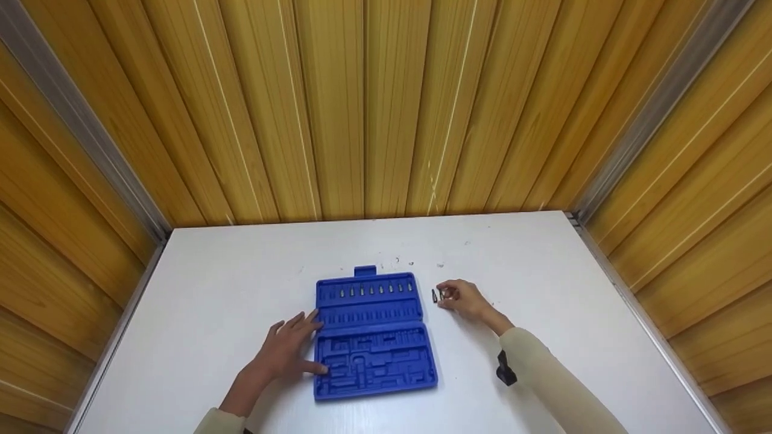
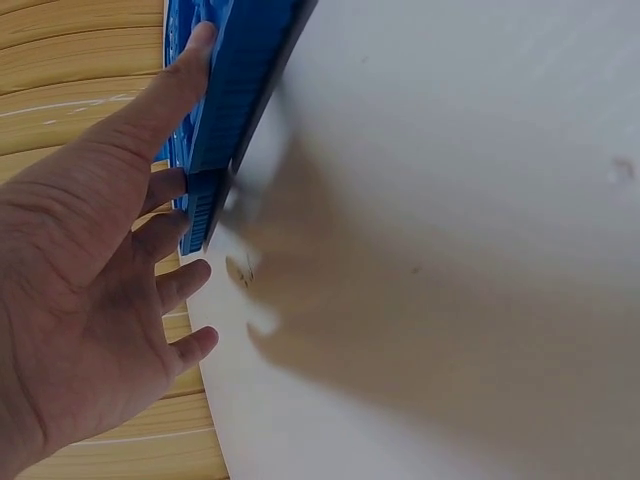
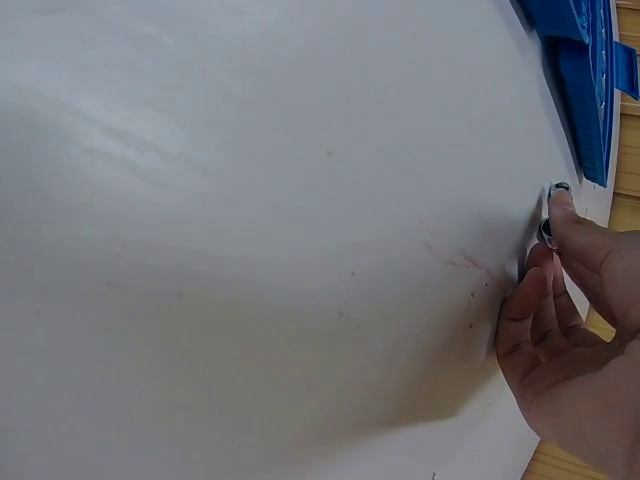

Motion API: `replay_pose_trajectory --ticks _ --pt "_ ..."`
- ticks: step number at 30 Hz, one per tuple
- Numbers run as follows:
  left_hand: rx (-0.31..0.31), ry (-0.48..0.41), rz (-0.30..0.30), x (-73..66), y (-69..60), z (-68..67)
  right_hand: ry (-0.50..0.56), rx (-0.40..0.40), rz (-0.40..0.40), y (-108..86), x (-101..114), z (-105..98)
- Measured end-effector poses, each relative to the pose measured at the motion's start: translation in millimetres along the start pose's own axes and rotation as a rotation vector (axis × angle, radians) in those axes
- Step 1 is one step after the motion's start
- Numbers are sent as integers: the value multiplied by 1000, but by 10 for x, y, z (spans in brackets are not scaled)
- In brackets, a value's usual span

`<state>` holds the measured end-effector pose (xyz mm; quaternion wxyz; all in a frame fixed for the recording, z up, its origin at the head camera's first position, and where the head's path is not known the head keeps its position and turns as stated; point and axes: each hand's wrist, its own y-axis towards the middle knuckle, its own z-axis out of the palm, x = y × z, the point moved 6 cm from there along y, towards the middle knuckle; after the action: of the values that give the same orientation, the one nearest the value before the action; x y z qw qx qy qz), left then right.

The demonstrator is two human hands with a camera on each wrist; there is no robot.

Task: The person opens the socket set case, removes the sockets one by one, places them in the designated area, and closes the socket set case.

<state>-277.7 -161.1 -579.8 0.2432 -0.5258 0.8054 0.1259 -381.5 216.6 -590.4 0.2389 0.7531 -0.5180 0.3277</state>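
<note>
My right hand [image 1: 464,299] pinches one metal bit [image 3: 546,233]; another bit [image 1: 434,296] is just beside it, right of the open blue case [image 1: 371,328]. My left hand [image 1: 284,351], with fingers spread, touches the case. Eight bits [image 1: 380,289] sit in the upper row, its leftmost slots [image 1: 327,296] bare, so the work seems partway.

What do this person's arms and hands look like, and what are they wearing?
The left hand and right hand are human and ungloved. A long, pale beige left sleeve and right sleeve cover the forearms. A small black attachment sits by the right cuff; its details are too small to make out.
</note>
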Motion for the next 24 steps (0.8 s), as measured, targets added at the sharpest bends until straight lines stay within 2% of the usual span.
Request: replay_pose_trajectory --ticks 6,15,19,24 --pt "4 -11 -5 -2 -1 -9 13 43 -26 40 19 -65" --pt "15 -4 -36 19 1 3 49 86 -10 181 126 -247" --pt "14 7 -37 25 17 12 39 115 -43 232 252 -202" --pt "12 3 -35 22 29 16 59 148 -70 300 459 -45"
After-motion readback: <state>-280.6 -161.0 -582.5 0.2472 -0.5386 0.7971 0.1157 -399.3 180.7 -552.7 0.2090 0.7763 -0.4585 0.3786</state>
